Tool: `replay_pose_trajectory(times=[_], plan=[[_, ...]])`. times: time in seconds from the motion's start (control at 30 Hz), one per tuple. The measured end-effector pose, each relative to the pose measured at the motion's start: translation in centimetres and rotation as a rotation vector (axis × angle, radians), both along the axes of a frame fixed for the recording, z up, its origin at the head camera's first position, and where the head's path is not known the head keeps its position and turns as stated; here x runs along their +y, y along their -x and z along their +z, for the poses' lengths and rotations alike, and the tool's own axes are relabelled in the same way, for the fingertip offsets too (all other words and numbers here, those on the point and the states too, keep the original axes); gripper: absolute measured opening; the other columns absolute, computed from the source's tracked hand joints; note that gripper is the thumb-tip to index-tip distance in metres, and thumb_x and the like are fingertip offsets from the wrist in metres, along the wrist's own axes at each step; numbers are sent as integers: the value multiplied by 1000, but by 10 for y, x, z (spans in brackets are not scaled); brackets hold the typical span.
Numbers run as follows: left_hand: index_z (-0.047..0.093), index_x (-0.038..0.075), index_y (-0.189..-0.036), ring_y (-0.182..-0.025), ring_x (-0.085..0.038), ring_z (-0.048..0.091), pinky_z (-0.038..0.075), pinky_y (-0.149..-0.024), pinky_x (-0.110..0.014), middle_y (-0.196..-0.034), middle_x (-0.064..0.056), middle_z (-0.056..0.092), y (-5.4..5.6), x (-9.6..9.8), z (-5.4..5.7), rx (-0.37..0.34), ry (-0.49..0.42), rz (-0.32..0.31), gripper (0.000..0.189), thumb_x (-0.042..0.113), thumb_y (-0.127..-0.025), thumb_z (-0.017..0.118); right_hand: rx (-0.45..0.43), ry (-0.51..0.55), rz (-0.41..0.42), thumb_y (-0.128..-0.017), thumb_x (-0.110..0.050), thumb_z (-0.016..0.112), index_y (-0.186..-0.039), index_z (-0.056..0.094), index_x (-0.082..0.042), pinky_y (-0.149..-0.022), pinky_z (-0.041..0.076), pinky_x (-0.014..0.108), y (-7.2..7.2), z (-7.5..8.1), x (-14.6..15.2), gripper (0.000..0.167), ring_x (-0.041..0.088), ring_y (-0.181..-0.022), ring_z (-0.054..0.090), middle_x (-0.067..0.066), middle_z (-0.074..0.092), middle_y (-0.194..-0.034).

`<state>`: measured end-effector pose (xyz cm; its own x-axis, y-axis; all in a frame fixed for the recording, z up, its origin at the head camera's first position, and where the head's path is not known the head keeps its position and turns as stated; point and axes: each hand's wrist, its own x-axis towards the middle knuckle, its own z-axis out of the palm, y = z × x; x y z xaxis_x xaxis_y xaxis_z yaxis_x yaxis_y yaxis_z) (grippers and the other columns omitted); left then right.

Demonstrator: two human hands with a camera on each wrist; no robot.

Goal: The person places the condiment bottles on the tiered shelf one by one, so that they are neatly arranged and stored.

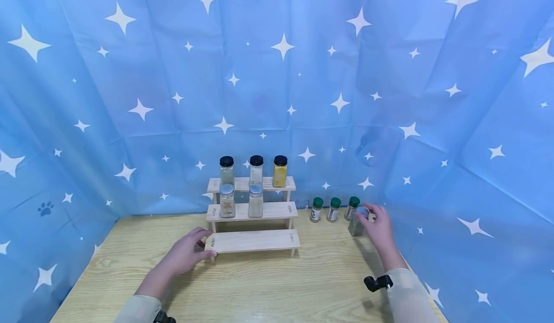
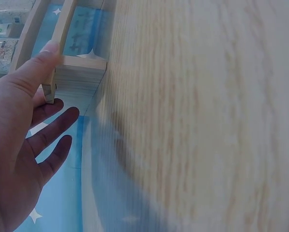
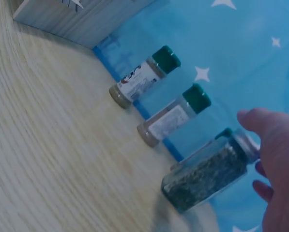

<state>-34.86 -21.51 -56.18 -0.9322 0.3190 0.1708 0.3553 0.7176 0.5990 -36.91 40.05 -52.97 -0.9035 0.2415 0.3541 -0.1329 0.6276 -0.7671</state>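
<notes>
A three-step wooden rack [image 1: 252, 241] stands on the table, and my left hand [image 1: 189, 251] grips the left end of its lowest step. In the left wrist view the thumb [image 2: 40, 63] lies along the step's edge, with the other fingers loosely bent below. My right hand [image 1: 381, 227] holds a square glass spice jar [image 3: 205, 179] of dark green flakes around its silver lid [image 3: 247, 145]. The jar is upright at the right of the table. Several spice jars stand on the rack: black-lidded ones [image 1: 280, 171] on top, silver-lidded ones [image 1: 256, 201] on the middle step.
Small green-capped spice bottles [image 1: 316, 210] stand in a row between the rack and my right hand. One green-capped bottle [image 1: 352, 208] is partly hidden behind the held jar. A blue star-patterned curtain [image 1: 277, 92] encloses the back and sides of the wooden table [image 1: 268, 289].
</notes>
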Motion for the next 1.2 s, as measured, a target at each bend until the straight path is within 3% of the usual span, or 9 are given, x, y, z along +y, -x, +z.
replay_pose_trajectory(times=[0.47,0.6,0.73,0.93,1.2], plan=[[65,10,-151,-106,-16,70,62,-93,-48,-142,-2,65,0,-1,0,-7,-12,-1,69,42,-95,89,-39,69,33,-110,-26,74,-158,57,0,-120,43,63,6,-12,8,57,45,-146,49,26,54,-156],[65,9,-151,-106,-16,70,62,-93,-49,-142,-3,65,-1,0,1,-5,-17,-5,69,41,-95,90,-55,76,33,-111,-26,73,-158,57,-1,-109,54,41,7,-13,9,56,42,-141,56,27,58,-154],[65,10,-151,-106,-16,70,62,-93,-48,-143,-3,65,-1,0,0,-5,-15,-3,69,42,-95,89,-63,74,16,-111,-25,73,-157,58,-2,-92,53,17,8,-15,10,54,41,-137,59,26,62,-150],[65,9,-150,-105,-16,70,62,-93,-47,-143,-4,65,0,0,-1,-8,-8,3,68,40,-95,90,-69,92,-5,-110,-28,74,-156,60,-5,-85,55,20,7,-17,9,53,40,-132,61,24,63,-147],[65,9,-150,-105,-15,69,61,-93,-47,-143,-4,66,1,0,-1,-5,-10,0,68,41,-95,90,-38,91,21,-104,-30,83,-150,64,-4,-80,56,15,1,-9,1,56,35,-123,63,21,67,-137]])
